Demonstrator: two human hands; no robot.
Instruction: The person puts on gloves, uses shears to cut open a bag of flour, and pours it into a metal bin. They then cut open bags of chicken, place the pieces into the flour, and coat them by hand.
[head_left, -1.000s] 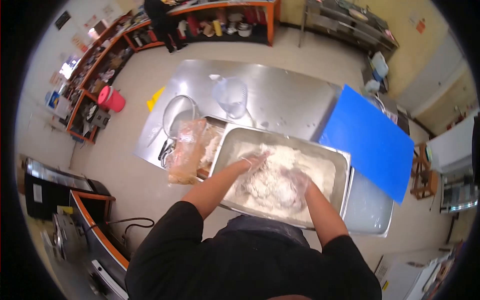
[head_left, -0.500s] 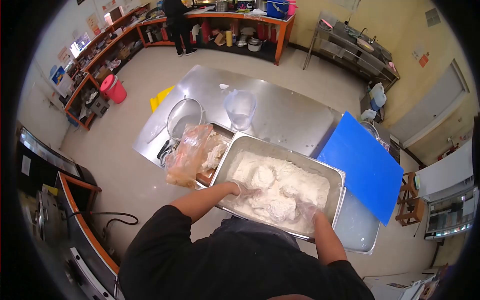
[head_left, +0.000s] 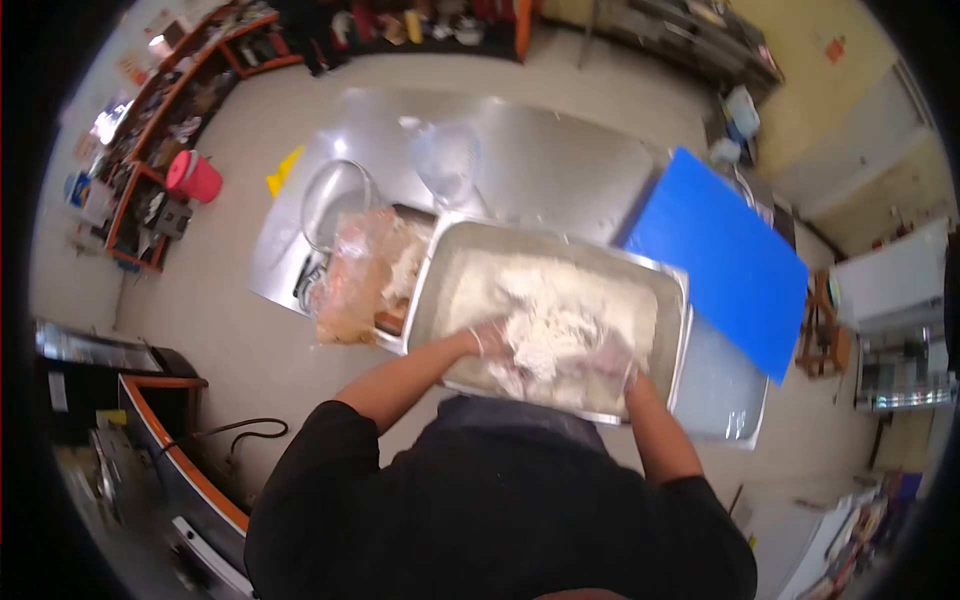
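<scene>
A deep metal tray (head_left: 437, 262) holds pale flour (head_left: 480, 285), with floured pieces (head_left: 545, 340) heaped in the middle. My left hand (head_left: 495, 340), in a clear glove, is in the flour at the left side of the heap. On the heap's right side lies my right hand (head_left: 610, 360), gloved too. Flour and motion blur hide the fingers of both hands, so their grip is unclear. Left of the tray, a plastic bag (head_left: 355, 265) lies over a smaller tray with pale pieces (head_left: 405, 270) in it.
The steel table (head_left: 550, 150) bears a round sieve (head_left: 337, 205) and a clear plastic jug (head_left: 447, 165). At the right, a blue board (head_left: 725, 260) overlaps a tray of cloudy liquid (head_left: 725, 385). A person's dark-clothed legs (head_left: 305, 35) show at the far counter.
The view has tilted and shifted, so the table sits higher in it. Both hands have moved in the flour, and the pieces between them have changed shape and place.
</scene>
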